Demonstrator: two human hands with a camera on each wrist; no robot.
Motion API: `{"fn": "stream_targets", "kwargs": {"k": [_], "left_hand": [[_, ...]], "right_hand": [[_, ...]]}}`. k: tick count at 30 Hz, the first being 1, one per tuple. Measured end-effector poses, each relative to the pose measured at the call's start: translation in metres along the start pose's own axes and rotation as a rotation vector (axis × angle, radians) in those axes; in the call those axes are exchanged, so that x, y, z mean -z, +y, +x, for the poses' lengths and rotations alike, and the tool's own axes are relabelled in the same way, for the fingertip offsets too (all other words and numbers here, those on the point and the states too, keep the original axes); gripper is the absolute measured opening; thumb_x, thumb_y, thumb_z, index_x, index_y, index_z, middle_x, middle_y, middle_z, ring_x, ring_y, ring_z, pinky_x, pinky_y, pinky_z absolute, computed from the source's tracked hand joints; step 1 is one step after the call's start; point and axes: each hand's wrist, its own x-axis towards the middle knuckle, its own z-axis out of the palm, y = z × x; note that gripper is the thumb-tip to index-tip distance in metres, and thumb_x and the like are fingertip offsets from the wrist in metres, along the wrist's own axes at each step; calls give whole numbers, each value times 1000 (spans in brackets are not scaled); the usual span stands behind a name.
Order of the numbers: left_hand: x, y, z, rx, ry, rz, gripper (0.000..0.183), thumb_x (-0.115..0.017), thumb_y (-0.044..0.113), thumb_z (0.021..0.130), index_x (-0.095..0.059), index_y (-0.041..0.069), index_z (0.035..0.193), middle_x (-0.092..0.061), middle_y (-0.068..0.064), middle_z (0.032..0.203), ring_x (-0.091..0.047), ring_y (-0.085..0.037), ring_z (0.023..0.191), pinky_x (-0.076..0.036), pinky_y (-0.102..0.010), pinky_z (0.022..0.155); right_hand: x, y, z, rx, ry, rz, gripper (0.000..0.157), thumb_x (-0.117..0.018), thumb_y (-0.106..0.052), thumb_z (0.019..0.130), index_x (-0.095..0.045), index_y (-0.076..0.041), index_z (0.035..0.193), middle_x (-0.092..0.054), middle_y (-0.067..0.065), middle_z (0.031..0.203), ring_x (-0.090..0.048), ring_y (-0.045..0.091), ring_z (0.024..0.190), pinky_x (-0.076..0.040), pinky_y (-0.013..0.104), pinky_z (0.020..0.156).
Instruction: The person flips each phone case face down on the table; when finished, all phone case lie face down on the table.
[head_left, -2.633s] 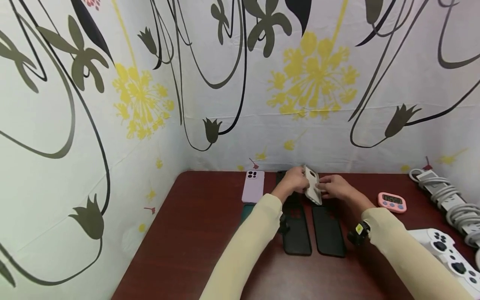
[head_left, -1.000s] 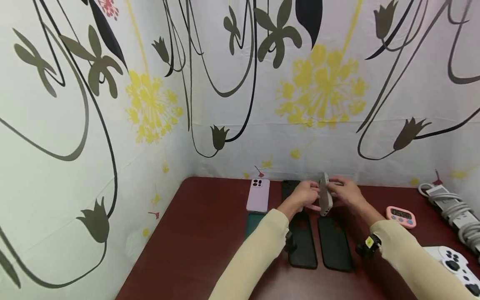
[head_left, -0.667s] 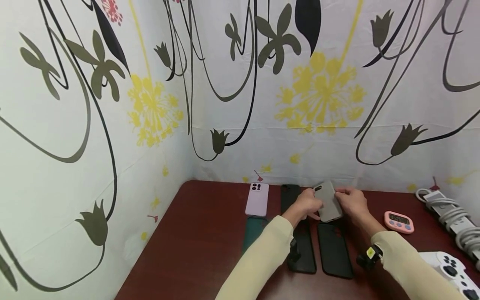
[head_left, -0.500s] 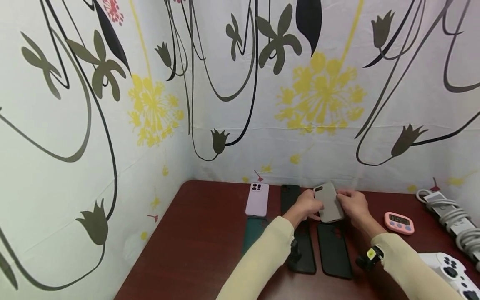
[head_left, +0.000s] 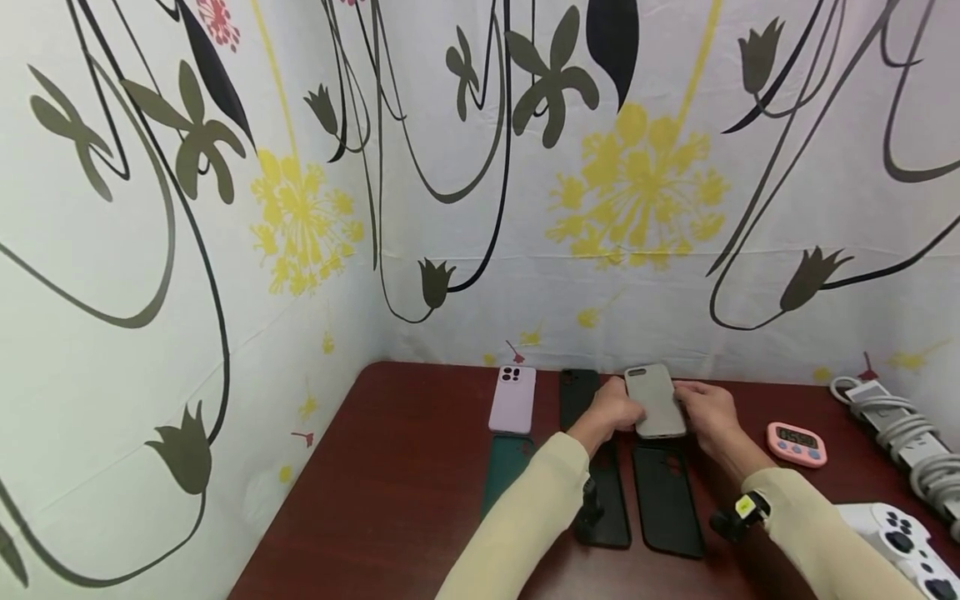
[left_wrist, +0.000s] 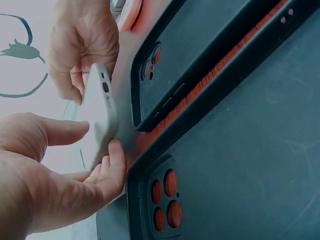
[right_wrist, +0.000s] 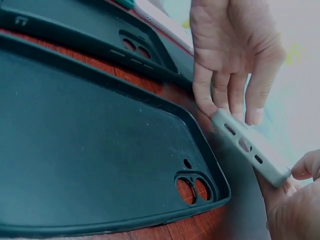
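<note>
Both hands hold a light grey phone case [head_left: 657, 406] by its long edges at the back of the table, its outer back upward and its camera cutout at the far left corner. My left hand [head_left: 617, 406] pinches the left edge, thumb on top and fingers beneath. On the other edge, my right hand [head_left: 707, 408] grips with thumb and fingers. The end with a port hole and slots faces the right wrist camera, where the grey case [right_wrist: 252, 147] sits close above the table. Two black phone cases [head_left: 669, 504] [right_wrist: 100, 145] lie nearer, open side up.
A lilac phone case [head_left: 513, 400], a dark case [head_left: 577, 392] and a partly hidden teal case [head_left: 506, 471] lie left. To the right are a pink timer [head_left: 797, 445], a white game controller [head_left: 900, 533] and a power strip with coiled cord [head_left: 896, 421]. A patterned curtain [head_left: 480, 208] borders the table.
The grey case was tilted, then edge-on between the hands; it has turned to show its back and now lies flatter and straighter. The hands stayed on its edges.
</note>
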Motion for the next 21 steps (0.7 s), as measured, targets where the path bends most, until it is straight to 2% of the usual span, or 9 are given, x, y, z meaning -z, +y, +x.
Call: {"fn": "stream_targets", "kwargs": {"k": [5, 8, 12, 16, 21], "left_hand": [[-4, -5, 16, 6, 42, 69, 26, -70, -10, 88, -68, 9, 106, -66, -3, 89, -61, -14, 71, -51, -30, 55], [-4, -3, 15, 7, 56, 62, 27, -70, -12, 87, -68, 9, 104, -65, -4, 88, -62, -16, 70, -57, -33, 55], [0, 1, 6, 3, 33, 15, 28, -67, -14, 88, -66, 3, 111, -65, -11, 89, -71, -26, 69, -66, -46, 61], [3, 2, 3, 14, 14, -14, 36, -64, -15, 90, -64, 3, 122, -63, -15, 96, -72, -33, 72, -65, -50, 58], [2, -2, 7, 2, 14, 127, 53, -62, -11, 94, -59, 11, 143, -65, -12, 119, -66, -25, 77, -63, -40, 52]], "right_hand": [[0, 2, 0, -33, -63, 59, 55, -47, -24, 110, -45, 9, 155, -57, 19, 140, -58, -8, 88, -62, 23, 74], [0, 3, 1, -33, -75, 45, 56, -45, -24, 110, -43, 10, 155, -52, 25, 147, -57, -9, 88, -61, 22, 75], [0, 2, 2, -15, -66, -27, 54, -46, -23, 110, -47, 12, 151, -49, 32, 151, -58, -6, 90, -61, 22, 74], [1, 2, 2, 16, -40, -136, 50, -50, -22, 108, -55, 11, 146, -55, 34, 146, -65, 0, 89, -64, 26, 73], [1, 2, 1, 36, -2, -248, 45, -57, -21, 105, -62, 8, 140, -63, 32, 138, -71, 4, 84, -65, 30, 72]]}}
